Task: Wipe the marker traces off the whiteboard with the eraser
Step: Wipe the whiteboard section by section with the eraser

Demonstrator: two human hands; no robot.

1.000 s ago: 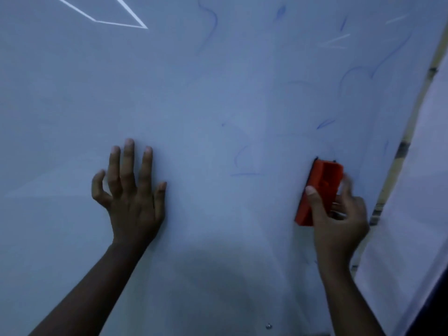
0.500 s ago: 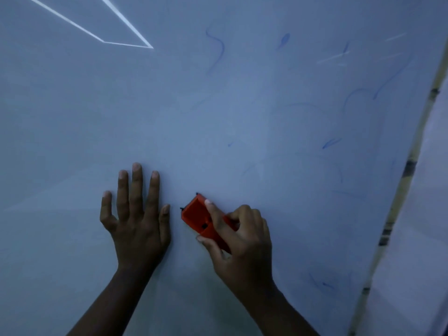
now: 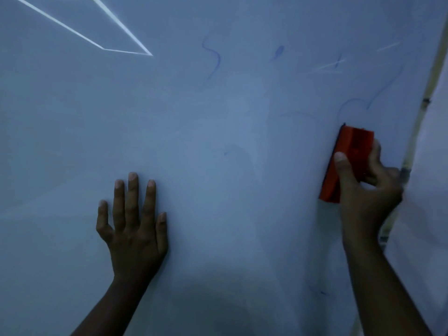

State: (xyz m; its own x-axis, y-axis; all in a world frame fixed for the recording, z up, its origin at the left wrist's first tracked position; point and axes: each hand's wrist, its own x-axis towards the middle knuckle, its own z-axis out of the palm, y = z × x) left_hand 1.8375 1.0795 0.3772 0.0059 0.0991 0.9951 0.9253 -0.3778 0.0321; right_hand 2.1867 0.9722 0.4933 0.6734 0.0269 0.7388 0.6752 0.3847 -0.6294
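Note:
The whiteboard (image 3: 218,141) fills the view and carries faint blue marker traces: an S-shaped curl (image 3: 213,59) at upper middle, a small blob (image 3: 278,52), a long curve (image 3: 358,103) at upper right and a short stroke (image 3: 317,291) low on the right. My right hand (image 3: 363,197) grips an orange eraser (image 3: 349,151) flat against the board near its right edge, thumb on the left side, fingers on the right. My left hand (image 3: 133,224) rests flat on the board at lower left, fingers spread and straight.
The board's right edge (image 3: 417,132) runs diagonally down the right side, with a pale wall (image 3: 431,214) beyond it. Bright reflected light lines (image 3: 101,27) cross the upper left of the board. A dark shadow lies along the bottom middle.
My right hand has swept the eraser from beside my left hand back to the right edge of the board. The blue strokes at middle right have faded. My left hand has stayed put.

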